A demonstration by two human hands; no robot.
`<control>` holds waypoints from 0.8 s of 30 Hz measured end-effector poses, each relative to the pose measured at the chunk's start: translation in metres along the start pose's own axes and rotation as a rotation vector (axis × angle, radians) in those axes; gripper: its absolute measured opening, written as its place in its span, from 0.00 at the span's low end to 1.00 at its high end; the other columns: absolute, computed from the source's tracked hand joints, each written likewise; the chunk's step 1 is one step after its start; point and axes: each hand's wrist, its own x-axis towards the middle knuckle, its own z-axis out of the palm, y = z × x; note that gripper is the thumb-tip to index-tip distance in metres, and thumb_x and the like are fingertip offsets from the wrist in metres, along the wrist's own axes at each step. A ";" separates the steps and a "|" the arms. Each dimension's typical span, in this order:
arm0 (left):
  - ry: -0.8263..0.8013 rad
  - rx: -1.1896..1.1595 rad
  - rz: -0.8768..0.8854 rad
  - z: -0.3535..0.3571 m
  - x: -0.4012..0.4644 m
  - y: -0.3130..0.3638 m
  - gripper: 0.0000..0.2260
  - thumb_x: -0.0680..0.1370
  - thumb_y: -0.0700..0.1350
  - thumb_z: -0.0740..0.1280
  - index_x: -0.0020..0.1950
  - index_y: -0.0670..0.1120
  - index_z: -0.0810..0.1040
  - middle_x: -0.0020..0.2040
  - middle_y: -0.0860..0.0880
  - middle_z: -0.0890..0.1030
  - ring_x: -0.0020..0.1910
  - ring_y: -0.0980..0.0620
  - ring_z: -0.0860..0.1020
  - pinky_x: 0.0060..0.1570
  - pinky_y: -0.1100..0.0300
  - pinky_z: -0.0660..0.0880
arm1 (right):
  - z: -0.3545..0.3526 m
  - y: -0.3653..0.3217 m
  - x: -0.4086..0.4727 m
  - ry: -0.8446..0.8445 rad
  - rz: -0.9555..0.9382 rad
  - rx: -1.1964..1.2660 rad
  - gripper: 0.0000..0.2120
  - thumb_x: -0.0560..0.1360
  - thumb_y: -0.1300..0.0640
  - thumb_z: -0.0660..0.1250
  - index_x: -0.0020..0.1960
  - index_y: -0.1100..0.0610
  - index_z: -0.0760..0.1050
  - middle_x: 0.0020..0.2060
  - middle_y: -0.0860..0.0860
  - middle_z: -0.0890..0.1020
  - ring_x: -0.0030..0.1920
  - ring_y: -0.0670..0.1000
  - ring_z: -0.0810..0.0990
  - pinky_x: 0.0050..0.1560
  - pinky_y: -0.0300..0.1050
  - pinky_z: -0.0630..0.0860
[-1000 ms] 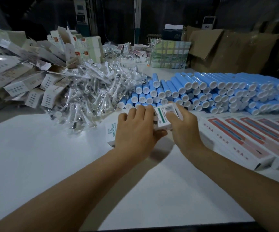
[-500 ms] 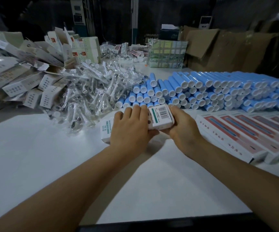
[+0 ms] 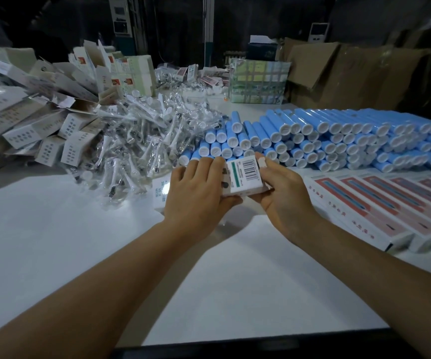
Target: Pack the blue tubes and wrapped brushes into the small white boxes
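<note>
A small white box with a barcode and a green stripe lies on its side just above the white table. My left hand grips its left part from above, thumb underneath. My right hand holds its right end, with a plaster on one fingertip. Behind the hands lies a long stack of blue tubes with white caps. A heap of clear-wrapped brushes spreads to the left of the tubes. Whether the box holds anything is hidden.
Empty white boxes are piled at the far left. Filled boxes with red-and-blue print lie in a row at the right. Brown cartons and a taped bundle stand at the back.
The box has turned in my hands so that its barcode face points up and toward me. Both hands stayed at the same spot in front of the tubes.
</note>
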 end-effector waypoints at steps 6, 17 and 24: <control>0.013 0.036 0.057 -0.001 0.000 0.003 0.31 0.65 0.57 0.76 0.58 0.37 0.76 0.50 0.41 0.80 0.47 0.40 0.77 0.47 0.48 0.73 | -0.003 0.001 0.003 0.036 0.094 0.066 0.21 0.79 0.67 0.53 0.69 0.58 0.71 0.56 0.58 0.81 0.53 0.56 0.81 0.50 0.50 0.81; 0.032 0.027 0.086 0.000 -0.001 0.010 0.30 0.65 0.56 0.78 0.57 0.37 0.77 0.50 0.41 0.80 0.47 0.40 0.78 0.46 0.49 0.74 | -0.001 0.018 0.004 0.119 -0.066 -0.085 0.16 0.81 0.57 0.56 0.65 0.48 0.73 0.44 0.49 0.83 0.41 0.44 0.84 0.40 0.39 0.79; 0.023 -0.005 -0.061 -0.001 0.005 0.003 0.30 0.67 0.57 0.74 0.61 0.40 0.74 0.54 0.43 0.78 0.53 0.41 0.75 0.51 0.50 0.69 | -0.003 0.022 0.002 0.140 -0.218 -0.599 0.21 0.79 0.56 0.61 0.72 0.54 0.67 0.40 0.36 0.82 0.45 0.39 0.81 0.51 0.42 0.80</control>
